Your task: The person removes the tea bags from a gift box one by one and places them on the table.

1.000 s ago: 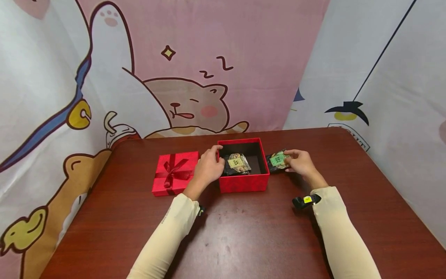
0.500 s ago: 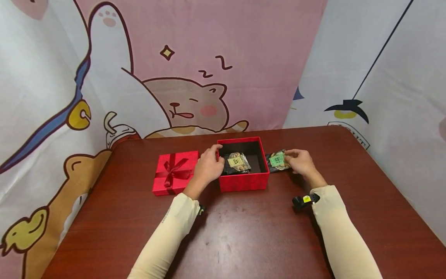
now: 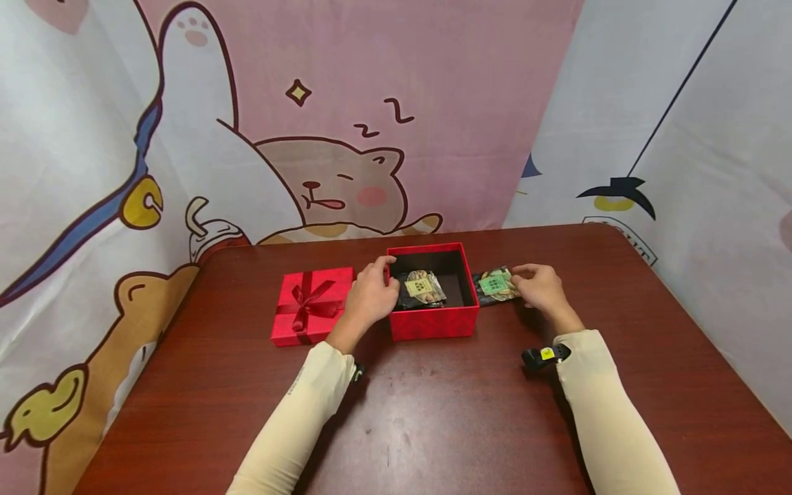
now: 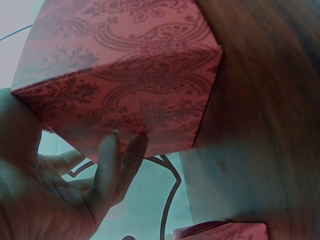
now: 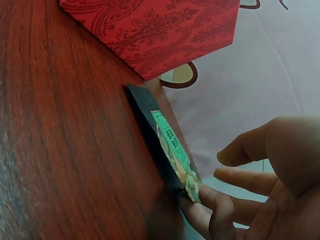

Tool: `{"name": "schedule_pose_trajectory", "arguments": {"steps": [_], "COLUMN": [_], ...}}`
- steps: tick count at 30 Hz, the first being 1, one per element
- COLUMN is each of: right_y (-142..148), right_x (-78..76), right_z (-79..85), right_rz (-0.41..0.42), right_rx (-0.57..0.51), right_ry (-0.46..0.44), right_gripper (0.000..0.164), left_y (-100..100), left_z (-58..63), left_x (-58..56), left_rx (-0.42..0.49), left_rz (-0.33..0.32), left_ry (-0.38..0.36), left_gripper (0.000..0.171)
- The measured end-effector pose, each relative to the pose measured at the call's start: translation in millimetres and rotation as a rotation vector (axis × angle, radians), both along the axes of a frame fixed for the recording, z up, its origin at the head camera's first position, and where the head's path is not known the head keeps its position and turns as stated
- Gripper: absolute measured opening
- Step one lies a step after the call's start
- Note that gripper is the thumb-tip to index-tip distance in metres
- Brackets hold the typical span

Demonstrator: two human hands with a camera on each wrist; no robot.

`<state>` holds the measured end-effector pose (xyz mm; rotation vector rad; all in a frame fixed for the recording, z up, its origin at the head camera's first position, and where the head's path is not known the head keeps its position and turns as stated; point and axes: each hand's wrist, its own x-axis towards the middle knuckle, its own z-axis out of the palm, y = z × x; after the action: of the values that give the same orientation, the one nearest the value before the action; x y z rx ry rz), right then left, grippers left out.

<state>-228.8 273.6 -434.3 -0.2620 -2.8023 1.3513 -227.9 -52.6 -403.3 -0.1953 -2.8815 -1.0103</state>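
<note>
A red gift box (image 3: 433, 324), its top uncovered, stands mid-table in the head view. Inside it lies a black snack packet with a yellow label (image 3: 421, 289). My left hand (image 3: 371, 294) holds the box's left wall at the rim; in the left wrist view some fingers (image 4: 111, 165) lie against the patterned outside. Right of the box, a second black packet with a green label (image 3: 493, 284) rests on the table. My right hand (image 3: 541, 292) is at its right end. Thumb and forefinger stand apart in the right wrist view, while lower fingers (image 5: 197, 215) touch the packet's end.
The box's red lid (image 3: 315, 306), with a dark red ribbon bow, lies left of the box. All of it is on a brown wooden table (image 3: 433, 419). A cartoon-printed cloth (image 3: 470, 124) hangs behind the table and along its sides.
My right hand has loosened from the green-labelled packet and drawn slightly right. The packet lies flatter beside the box. My left hand, the box and the lid stay put.
</note>
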Motion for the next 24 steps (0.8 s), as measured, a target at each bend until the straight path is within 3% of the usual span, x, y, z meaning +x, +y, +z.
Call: {"name": "schedule_pose_trajectory", "arguments": {"steps": [7,19,24], "right_y": [4,6,-2], "right_x": [2.8,6.7,8.7], "right_z": [0.5,5.9,17.5], "right_rz": [-0.011,0.041,0.056], "right_rx": [0.020,-0.055,-0.083], "right_ry": [0.037,0.048,0.054], "right_gripper": [0.038,0.042,0.043], "left_y": [0,1,1], "left_z": [0.2,-1.0,-1.5], "left_x": [0.5,0.1,0.3], "left_rx": [-0.017,-0.007,-0.002], "left_rz": [0.007,0.008,0.014], "left_ry": [0.028,0.018,0.021], "left_gripper": [0.045,0.045,0.044]}}
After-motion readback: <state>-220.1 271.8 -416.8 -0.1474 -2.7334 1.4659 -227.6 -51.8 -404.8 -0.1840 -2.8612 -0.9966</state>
